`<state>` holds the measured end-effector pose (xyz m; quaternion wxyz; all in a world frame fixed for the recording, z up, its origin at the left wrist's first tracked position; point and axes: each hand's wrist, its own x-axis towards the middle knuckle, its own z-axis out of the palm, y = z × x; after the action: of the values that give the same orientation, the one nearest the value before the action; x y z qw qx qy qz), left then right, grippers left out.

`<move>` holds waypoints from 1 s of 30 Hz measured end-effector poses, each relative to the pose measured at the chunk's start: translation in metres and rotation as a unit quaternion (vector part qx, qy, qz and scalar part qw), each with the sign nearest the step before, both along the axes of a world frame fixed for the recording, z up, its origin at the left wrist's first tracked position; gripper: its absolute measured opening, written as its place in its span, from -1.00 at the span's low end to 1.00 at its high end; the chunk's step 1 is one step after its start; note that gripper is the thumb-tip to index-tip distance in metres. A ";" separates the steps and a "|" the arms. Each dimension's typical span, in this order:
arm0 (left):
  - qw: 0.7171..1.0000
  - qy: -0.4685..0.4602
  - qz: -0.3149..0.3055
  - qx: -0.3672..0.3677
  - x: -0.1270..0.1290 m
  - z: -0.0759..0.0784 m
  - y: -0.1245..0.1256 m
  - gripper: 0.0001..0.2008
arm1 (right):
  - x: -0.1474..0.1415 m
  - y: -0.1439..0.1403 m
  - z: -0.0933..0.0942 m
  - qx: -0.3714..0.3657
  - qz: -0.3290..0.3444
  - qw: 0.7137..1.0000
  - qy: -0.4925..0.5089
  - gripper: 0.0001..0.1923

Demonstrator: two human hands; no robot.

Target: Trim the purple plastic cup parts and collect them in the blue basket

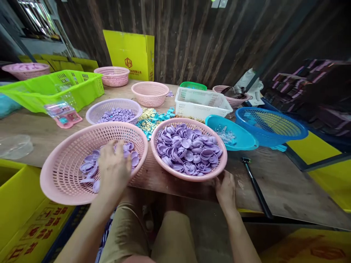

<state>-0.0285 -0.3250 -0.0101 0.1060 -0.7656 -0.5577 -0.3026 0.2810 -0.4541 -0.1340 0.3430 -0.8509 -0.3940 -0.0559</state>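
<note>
My left hand (pixel 113 170) is inside the left pink basket (pixel 64 160), over purple plastic oval pieces (pixel 89 164) that lie loosely on its bottom. Motion smears its fingers, and whether they hold a piece is hidden. In front of me stands a second, round pink basket (pixel 189 178), heaped with purple cup-shaped pieces (pixel 189 148). My right hand (pixel 226 188) grips this basket at its near right rim, its fingertips partly hidden beneath the edge. The left basket reaches past the table's front edge.
Behind stand a lilac basket (pixel 91 113) of small purple parts, a white basket (pixel 200 106), a teal scoop-shaped tray (pixel 244 142) and a blue basket (pixel 271 133). Yellow and teal parts (pixel 153 120) lie loose. A hammer (pixel 256 186) rests at right; a green crate (pixel 49 93) stands left.
</note>
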 end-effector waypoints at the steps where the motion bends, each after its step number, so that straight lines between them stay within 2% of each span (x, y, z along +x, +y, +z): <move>1: 0.999 -0.001 -0.042 -0.002 0.015 0.000 -0.004 -0.67 | 0.006 0.004 -0.004 -0.027 0.018 0.999 -0.009 -0.74; 3: 0.986 0.012 -0.161 -0.040 0.052 -0.001 -0.014 -0.74 | 0.012 0.010 -0.009 -0.071 0.045 0.996 -0.017 -0.74; 5: 0.959 0.043 -0.262 -0.103 0.091 0.000 -0.020 -0.80 | 0.013 0.013 -0.012 -0.090 0.060 0.994 -0.027 -0.74; 7: 0.935 0.072 -0.319 -0.141 0.127 0.001 -0.021 -0.83 | 0.012 0.012 -0.012 -0.096 0.070 0.992 -0.047 -0.72; 9: 0.920 0.096 -0.344 -0.163 0.157 0.003 -0.018 -0.83 | 0.012 0.009 -0.011 -0.099 0.069 0.991 -0.065 -0.70; 13: 0.917 0.130 -0.332 -0.181 0.195 0.004 -0.012 -0.76 | 0.012 0.003 -0.008 -0.090 0.044 0.993 -0.069 -0.72; 18: 0.921 0.148 -0.313 -0.179 0.215 0.003 -0.008 -0.77 | 0.012 -0.004 -0.004 -0.072 0.022 0.997 0.008 -0.82; 25: 0.919 0.163 -0.306 -0.190 0.220 0.007 0.000 -0.79 | 0.002 -0.013 0.002 0.005 0.010 0.993 0.116 -0.79; 27: 0.918 0.135 -0.318 -0.192 0.216 0.009 0.002 -0.79 | 0.000 -0.015 0.006 0.049 0.010 0.977 0.205 -0.76; 30: 0.922 0.049 -0.335 -0.188 0.203 0.012 0.003 -0.77 | -0.003 -0.018 0.019 0.144 0.015 0.933 0.331 -0.70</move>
<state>0.1744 -0.3225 0.0021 -0.1203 -0.9274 -0.3098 -0.1717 0.2779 -0.4716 -0.1150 0.5733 -0.7568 -0.2586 0.1777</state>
